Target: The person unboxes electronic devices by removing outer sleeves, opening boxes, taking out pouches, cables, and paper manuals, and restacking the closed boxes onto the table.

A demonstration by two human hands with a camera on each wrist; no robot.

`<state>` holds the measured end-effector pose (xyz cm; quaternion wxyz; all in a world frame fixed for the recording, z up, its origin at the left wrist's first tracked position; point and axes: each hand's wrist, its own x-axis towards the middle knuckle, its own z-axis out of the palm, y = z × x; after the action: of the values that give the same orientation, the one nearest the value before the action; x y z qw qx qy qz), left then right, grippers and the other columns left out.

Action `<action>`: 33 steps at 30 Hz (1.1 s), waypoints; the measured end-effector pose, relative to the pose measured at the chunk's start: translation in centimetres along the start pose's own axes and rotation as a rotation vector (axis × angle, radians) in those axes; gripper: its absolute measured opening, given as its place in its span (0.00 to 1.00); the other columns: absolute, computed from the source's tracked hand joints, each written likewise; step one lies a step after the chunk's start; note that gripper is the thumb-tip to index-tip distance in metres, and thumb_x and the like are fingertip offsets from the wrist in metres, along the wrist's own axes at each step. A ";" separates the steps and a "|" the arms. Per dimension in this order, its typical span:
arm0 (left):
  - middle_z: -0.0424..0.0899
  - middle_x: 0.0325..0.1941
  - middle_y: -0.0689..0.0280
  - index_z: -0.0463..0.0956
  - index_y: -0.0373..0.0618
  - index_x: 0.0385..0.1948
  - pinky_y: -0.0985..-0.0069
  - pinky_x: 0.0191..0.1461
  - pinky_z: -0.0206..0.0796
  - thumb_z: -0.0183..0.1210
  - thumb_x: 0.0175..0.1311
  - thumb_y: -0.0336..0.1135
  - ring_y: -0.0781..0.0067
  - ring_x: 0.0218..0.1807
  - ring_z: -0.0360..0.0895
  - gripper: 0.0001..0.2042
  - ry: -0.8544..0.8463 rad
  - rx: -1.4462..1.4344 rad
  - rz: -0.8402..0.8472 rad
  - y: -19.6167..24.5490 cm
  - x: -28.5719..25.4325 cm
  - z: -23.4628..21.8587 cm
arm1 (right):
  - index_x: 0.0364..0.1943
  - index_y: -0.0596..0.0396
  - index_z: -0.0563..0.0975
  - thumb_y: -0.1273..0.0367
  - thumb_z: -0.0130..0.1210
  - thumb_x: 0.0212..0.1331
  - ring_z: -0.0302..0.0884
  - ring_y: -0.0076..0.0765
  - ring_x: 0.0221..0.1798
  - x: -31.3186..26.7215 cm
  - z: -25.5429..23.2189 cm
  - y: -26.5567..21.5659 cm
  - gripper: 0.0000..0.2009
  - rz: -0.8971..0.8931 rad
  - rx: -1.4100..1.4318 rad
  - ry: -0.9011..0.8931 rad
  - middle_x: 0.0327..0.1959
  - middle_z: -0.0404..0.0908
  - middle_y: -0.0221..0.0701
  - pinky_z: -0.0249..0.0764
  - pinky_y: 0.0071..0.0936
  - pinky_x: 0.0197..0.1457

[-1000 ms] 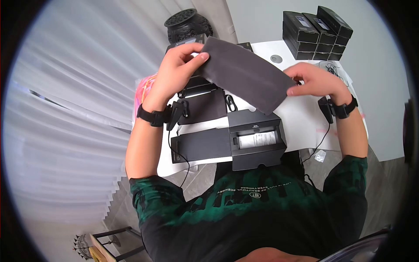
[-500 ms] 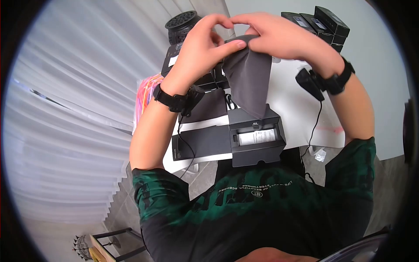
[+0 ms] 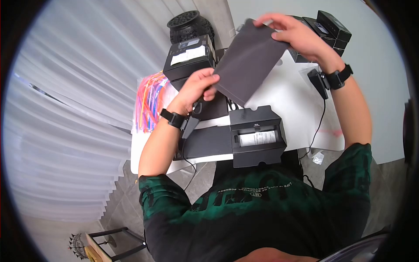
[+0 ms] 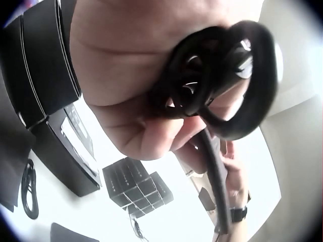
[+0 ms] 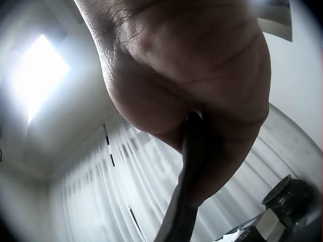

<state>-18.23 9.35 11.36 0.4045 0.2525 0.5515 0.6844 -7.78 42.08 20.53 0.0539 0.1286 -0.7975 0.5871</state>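
Note:
A flat dark grey fabric pouch [image 3: 253,61] is stretched between both hands above the table. My left hand [image 3: 198,87] pinches its lower left edge between thumb and fingers. At the upper right end, my right hand [image 3: 299,37] holds the other edge; in the right wrist view the pouch's dark edge [image 5: 184,176] runs out from between thumb and fingers. Black cable loops [image 4: 242,126] bunch close before the left wrist camera and cover part of the palm. Below the pouch stands an opened black box [image 3: 257,159] with a white printed paper [image 3: 257,138] inside.
Left of the opened box lies a flat black panel [image 3: 205,142], with another dark pouch [image 3: 214,108] behind it. Black boxes [image 3: 187,61] stand at the back left, more [image 3: 334,26] at the back right. A bag of coloured strips [image 3: 150,100] lies at the table's left edge.
Both hands came together at the top of the pouch, then spread apart again. The pouch has turned from hanging bunched to lying flat and slanted, left hand lower, right hand higher.

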 end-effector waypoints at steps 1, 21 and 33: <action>0.73 0.26 0.74 0.75 0.44 0.43 0.83 0.24 0.55 0.57 0.76 0.31 0.86 0.19 0.60 0.03 0.049 0.006 0.000 0.2 0.1 -0.9 | 0.53 0.53 0.83 0.79 0.50 0.62 0.78 0.21 0.47 -0.4 -0.2 1.4 0.18 0.042 -0.051 0.011 0.49 0.83 0.27 0.73 0.19 0.52; 0.78 0.31 0.68 0.77 0.41 0.51 0.77 0.34 0.69 0.66 0.54 0.23 0.77 0.30 0.76 0.20 0.234 0.779 -0.094 -8.4 4.6 -5.4 | 0.51 0.57 0.81 0.80 0.55 0.63 0.74 0.17 0.35 -6.1 8.1 19.7 0.13 0.490 0.057 0.097 0.36 0.75 0.21 0.71 0.18 0.35; 0.82 0.37 0.65 0.77 0.45 0.52 0.73 0.47 0.73 0.71 0.56 0.30 0.71 0.41 0.80 0.21 0.279 1.149 -0.102 -8.4 4.4 -5.2 | 0.47 0.58 0.81 0.81 0.58 0.60 0.75 0.20 0.28 -6.9 7.1 22.2 0.12 0.359 -0.169 0.065 0.34 0.71 0.25 0.74 0.22 0.30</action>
<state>-22.42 10.72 1.50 0.1588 0.3118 0.8931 0.2827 -6.63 42.45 -3.78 -0.0154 -0.0398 -0.8517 0.5222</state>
